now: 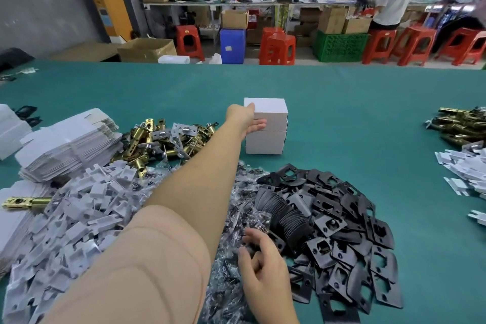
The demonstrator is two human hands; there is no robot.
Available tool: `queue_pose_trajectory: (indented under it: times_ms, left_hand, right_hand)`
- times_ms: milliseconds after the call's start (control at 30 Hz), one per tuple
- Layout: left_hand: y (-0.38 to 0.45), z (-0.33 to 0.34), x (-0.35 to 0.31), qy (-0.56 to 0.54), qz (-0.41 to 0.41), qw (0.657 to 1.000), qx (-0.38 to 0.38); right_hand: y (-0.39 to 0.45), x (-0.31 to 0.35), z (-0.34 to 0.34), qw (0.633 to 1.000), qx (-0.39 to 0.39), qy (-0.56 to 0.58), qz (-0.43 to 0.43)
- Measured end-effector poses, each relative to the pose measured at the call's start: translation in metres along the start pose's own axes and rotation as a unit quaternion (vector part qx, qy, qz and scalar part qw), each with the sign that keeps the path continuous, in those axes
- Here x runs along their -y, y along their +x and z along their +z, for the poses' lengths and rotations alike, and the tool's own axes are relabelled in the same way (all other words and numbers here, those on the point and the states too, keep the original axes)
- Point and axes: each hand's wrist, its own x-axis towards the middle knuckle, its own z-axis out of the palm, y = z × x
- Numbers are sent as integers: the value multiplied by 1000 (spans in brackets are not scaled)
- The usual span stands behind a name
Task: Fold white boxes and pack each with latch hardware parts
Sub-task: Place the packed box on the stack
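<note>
Two closed white boxes are stacked mid-table, the upper box (272, 112) on the lower box (264, 142). My left hand (249, 119) reaches far out and grips the upper box, thumb at its top left edge and fingers on its near face. My right hand (265, 265) sits close to me with fingers curled into a heap of small clear screw bags (231, 218), pinching one of them. Black strike plates (342, 231) are piled just right of that hand. Brass latches (157, 139) and white plastic inserts (79, 213) lie to the left.
Flat white box blanks (68, 144) are stacked at the left, with one loose brass latch (26, 202) near them. More latches (462, 123) and white inserts (468, 171) lie at the right edge. The green table (342, 113) stretches beyond the boxes.
</note>
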Motion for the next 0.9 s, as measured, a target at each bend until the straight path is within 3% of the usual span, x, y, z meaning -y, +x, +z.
queue_pose_trajectory:
  times_ms: [333, 600, 667, 733, 767, 800, 900]
  left_hand:
    - [5, 6, 0, 28, 3, 1000, -4]
    - [-11, 4, 5, -18, -11, 999, -35]
    - [-24, -5, 8, 1, 4, 999, -41]
    - [-48, -23, 13, 87, 34, 995, -21]
    - [-63, -36, 16, 185, 68, 980, -7]
    - [-77, -53, 21, 308, 114, 945, 3]
    - [-116, -111, 42, 572, 207, 793, -29]
  right_hand:
    - [0, 1, -1, 1000, -12, -6, -17]
    - [0, 1, -3, 1000, -9, -18, -22]
    - [1, 2, -4, 1000, 0, -23, -12]
    - [1, 2, -6, 999, 6, -32, -9]
    - [1, 3, -6, 999, 8, -33, -8]
    - [1, 4, -7, 999, 10, -33, -8]
    - [2, 8, -9, 999, 16, -32, -2]
